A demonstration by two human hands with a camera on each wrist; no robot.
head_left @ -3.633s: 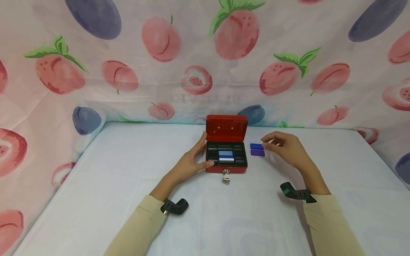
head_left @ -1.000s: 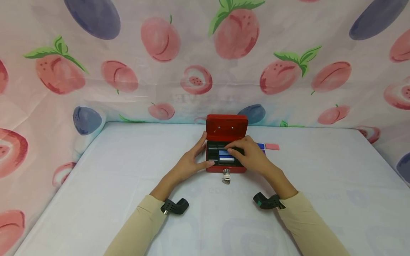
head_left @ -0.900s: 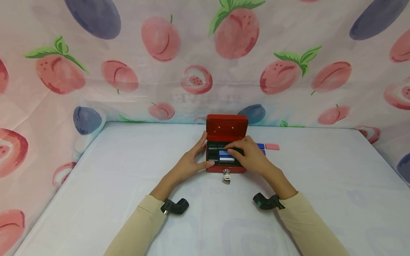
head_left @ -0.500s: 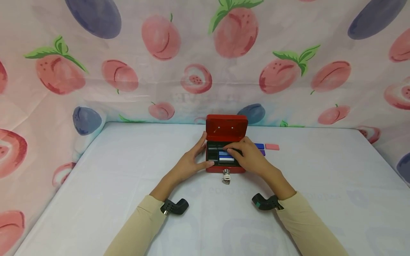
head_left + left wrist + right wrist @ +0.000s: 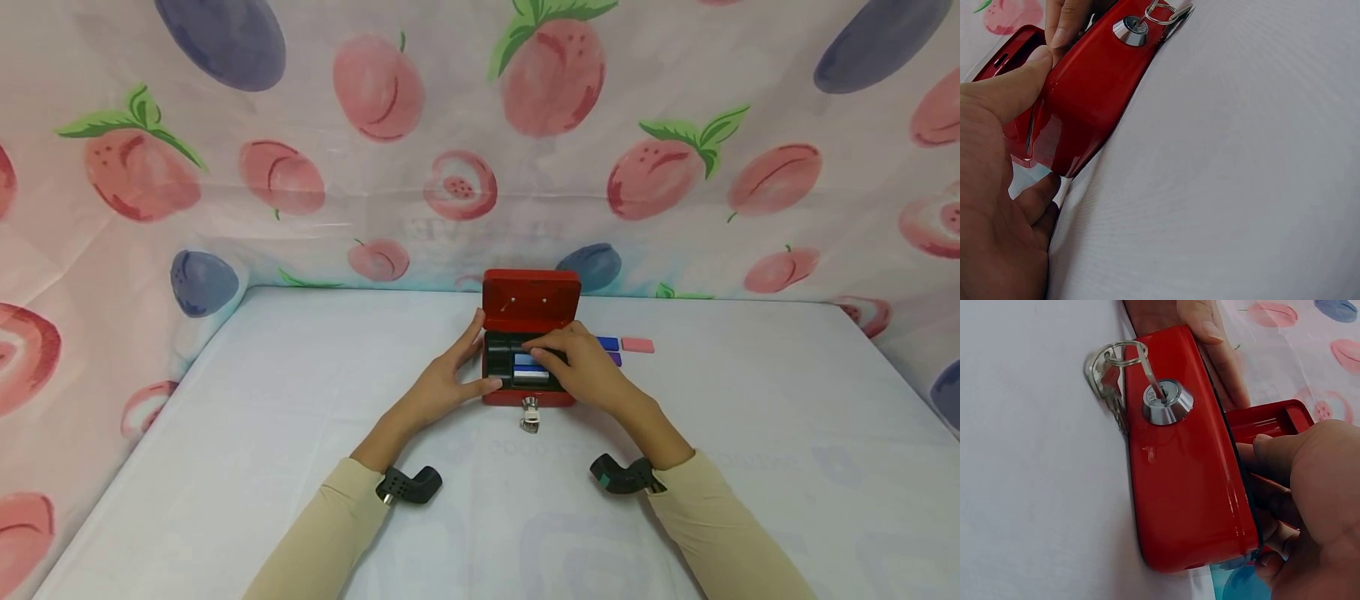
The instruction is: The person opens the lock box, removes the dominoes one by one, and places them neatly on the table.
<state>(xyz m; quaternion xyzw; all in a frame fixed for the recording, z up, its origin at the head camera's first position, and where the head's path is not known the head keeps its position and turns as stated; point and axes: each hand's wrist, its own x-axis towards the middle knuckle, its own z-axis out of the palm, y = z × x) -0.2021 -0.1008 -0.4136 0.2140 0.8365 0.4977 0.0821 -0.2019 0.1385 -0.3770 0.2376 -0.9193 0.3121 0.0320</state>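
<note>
A small red cash box (image 5: 547, 399) sits on the table with its lid (image 5: 528, 302) raised. My left hand (image 5: 435, 392) grips its left side, thumb over the front rim and fingers along the side wall. Inside the black tray (image 5: 498, 354), a light blue block (image 5: 527, 360), a blue one and a white block (image 5: 530, 375) lie in the middle compartment. My right hand (image 5: 588, 362) reaches in from the right, thumb and index fingertip pinching at the light blue block. That grasp is hidden behind the box wall (image 5: 1185, 481) in the right wrist view.
Keys (image 5: 529, 422) hang from the front lock (image 5: 1169, 403). Right of the box lie a blue block (image 5: 609, 343), a partly covered purple block (image 5: 617, 358) and a pink block (image 5: 638, 344). A fruit-print cloth (image 5: 300, 242) stands behind the white table (image 5: 337, 350).
My right hand has come left from beside the loose blocks into the tray, uncovering the pink block. Over the last second it has barely shifted. The left hand keeps its hold on the box.
</note>
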